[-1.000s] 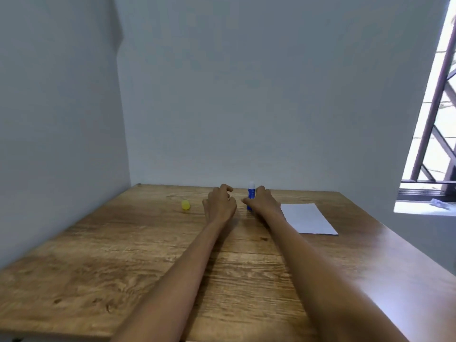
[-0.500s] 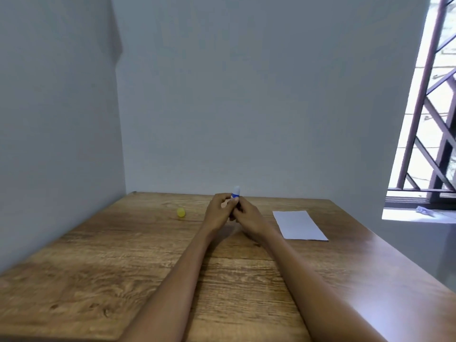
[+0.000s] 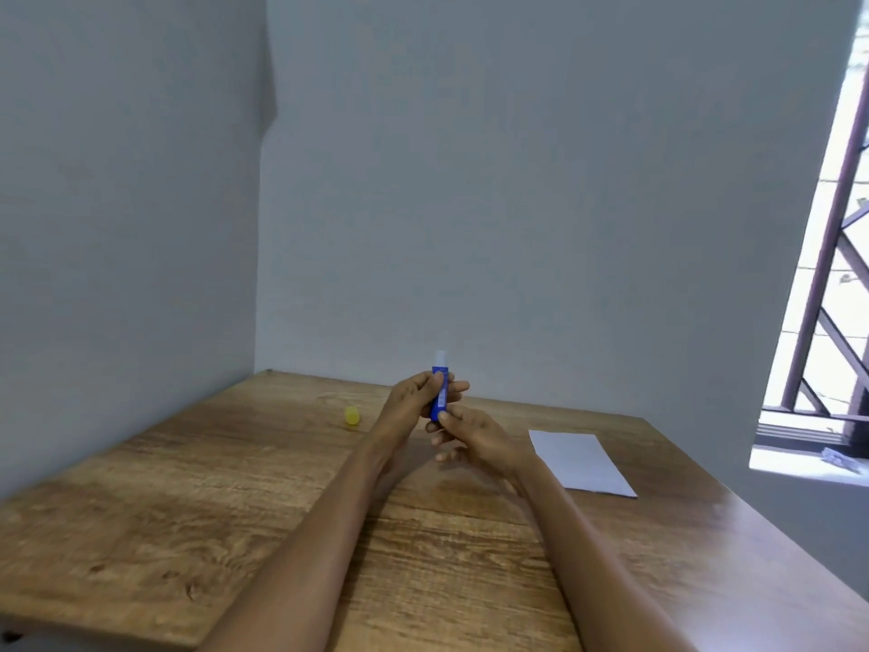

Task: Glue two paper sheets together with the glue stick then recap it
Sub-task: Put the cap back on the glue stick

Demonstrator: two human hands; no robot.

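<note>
Glue stick (image 3: 440,392) upright, uncapped, lifted off bench (image 3: 235,487). Left hand (image 3: 414,402) wrapped round its barrel; right hand (image 3: 475,437) pinching the base with thumb and fingertips. Yellow cap (image 3: 351,415) lying left of glue stick. Paper sheet (image 3: 580,461) flat to its right.

Both forearms are bare from the lower picture edge to the wrists, with no sleeve showing. The left hand (image 3: 410,406) and right hand (image 3: 475,437) are bare too: no glove, ring, watch or bracelet.
</note>
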